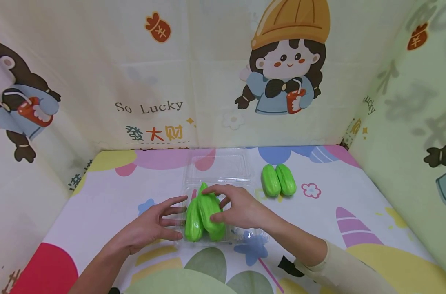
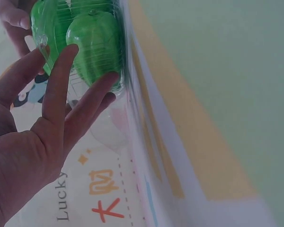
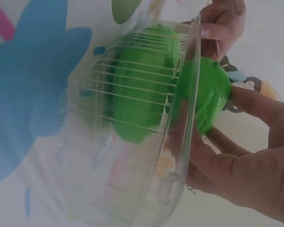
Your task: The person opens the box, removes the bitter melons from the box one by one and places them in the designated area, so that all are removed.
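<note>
A clear plastic box (image 1: 241, 240) lies on the table, its hinged lid (image 1: 226, 167) folded back behind it. In its left half rests a green ridged vegetable (image 1: 194, 222). My right hand (image 1: 241, 207) holds a second green ridged vegetable (image 1: 209, 214) between thumb and fingers, leaning against the first. In the right wrist view this held vegetable (image 3: 210, 90) stands partly above the rim, while the other (image 3: 142, 90) shows through the ribbed wall. At the left side, my left hand (image 1: 149, 226) has its fingers spread, with fingertips (image 2: 71, 51) right at the box wall.
To the right of the box, two more green vegetables (image 1: 279, 180) lie side by side on the patterned tablecloth (image 1: 311, 220). A printed cloth wall (image 1: 211, 81) rises behind the table, with cloth sides at left and right. A small black piece (image 1: 290, 266) lies by the right forearm.
</note>
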Tool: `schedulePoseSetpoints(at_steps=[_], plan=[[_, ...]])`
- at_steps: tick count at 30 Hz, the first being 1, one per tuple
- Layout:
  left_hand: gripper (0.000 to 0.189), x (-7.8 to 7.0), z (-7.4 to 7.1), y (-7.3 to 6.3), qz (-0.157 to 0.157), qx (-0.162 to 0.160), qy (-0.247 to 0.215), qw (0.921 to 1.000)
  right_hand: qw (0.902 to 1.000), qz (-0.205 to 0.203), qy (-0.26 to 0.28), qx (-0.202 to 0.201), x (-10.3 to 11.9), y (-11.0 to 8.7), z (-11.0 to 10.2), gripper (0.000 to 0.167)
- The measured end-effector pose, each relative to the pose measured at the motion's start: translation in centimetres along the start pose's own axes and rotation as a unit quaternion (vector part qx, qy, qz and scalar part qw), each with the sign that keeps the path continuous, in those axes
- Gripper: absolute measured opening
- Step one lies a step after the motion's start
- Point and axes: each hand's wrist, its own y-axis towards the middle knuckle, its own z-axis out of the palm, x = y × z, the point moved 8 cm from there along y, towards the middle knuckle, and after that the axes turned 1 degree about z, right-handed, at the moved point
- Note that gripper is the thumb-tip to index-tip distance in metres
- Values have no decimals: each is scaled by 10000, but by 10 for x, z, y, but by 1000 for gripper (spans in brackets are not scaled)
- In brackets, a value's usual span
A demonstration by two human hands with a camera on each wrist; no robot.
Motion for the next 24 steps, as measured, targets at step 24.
schedulePoseSetpoints(at_steps=[24], plan=[[97,-1,0,0,28,-25,116,9999,9964,224,700,-424,-26,-19,-33,61]])
